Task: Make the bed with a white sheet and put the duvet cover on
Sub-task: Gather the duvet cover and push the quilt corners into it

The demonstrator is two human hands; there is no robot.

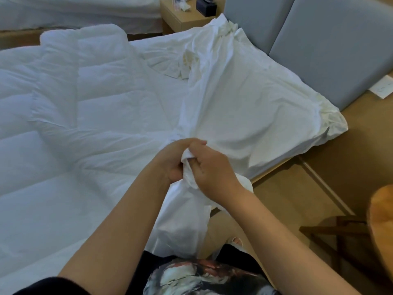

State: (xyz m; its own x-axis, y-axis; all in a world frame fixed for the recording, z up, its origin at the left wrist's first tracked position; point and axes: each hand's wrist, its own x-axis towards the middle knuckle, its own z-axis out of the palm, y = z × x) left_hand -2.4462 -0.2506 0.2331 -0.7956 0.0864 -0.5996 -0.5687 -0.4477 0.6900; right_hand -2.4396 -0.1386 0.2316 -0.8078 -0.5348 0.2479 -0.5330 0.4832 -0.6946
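both hands at centre, left hand [172, 160] and right hand [212, 169], fingers clamped on a bunched corner of the duvet cover [244, 99] trailing to 1 o'clock, duvet [85, 103] at 9 o'clock, and a hard tug could slip or twist that corner.

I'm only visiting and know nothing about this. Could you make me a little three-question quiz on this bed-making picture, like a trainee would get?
1. True or false: the left hand lies flat on the quilted duvet.
2. The right hand grips: A) a pillow B) the bunched white cover C) a black box.
3. Fill in: the headboard panels are ___ in colour.
Key: 1 false, it grips the cover too; 2 B; 3 grey.
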